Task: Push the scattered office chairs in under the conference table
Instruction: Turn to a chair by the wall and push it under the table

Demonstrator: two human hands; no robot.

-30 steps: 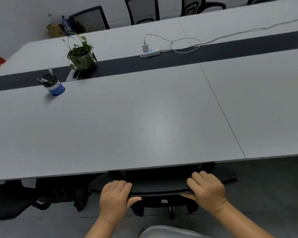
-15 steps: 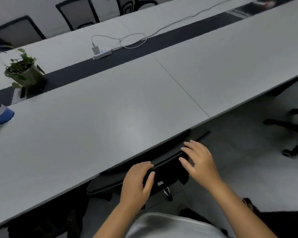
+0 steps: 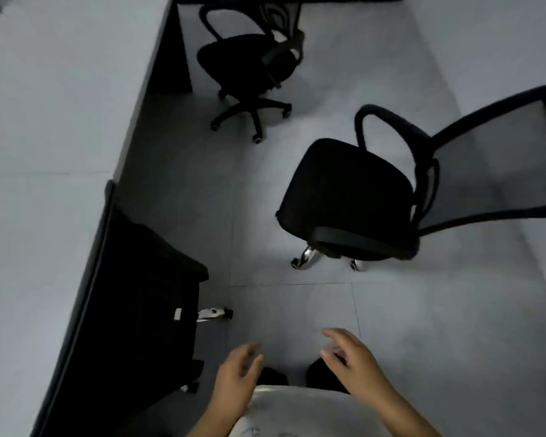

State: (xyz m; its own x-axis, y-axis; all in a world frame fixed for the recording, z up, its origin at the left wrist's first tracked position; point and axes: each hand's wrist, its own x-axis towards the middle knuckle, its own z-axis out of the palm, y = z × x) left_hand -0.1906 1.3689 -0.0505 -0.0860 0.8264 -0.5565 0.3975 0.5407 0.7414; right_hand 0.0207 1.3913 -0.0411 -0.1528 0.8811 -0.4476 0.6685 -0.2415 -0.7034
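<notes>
both empty and spread, right hand (image 3: 355,362) nearer than left hand (image 3: 238,373) to the loose chair (image 3: 347,197) ahead-right, backrest turned away from the tabletop (image 3: 44,127).

Grey tiled floor (image 3: 297,310) carries three black office chairs: near chair (image 3: 353,197) at 1 o'clock, far chair (image 3: 249,61) at 12, tucked chair (image 3: 145,294) at 9.

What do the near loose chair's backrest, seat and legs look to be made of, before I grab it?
Near chair: the backrest looks like black mesh in a dark frame, since the floor shows through it. The seat looks like matte black fabric padding, with no shine. The base legs look like polished metal or chrome plating, judging by bright glints. Both the left hand and the right hand are empty.
</notes>
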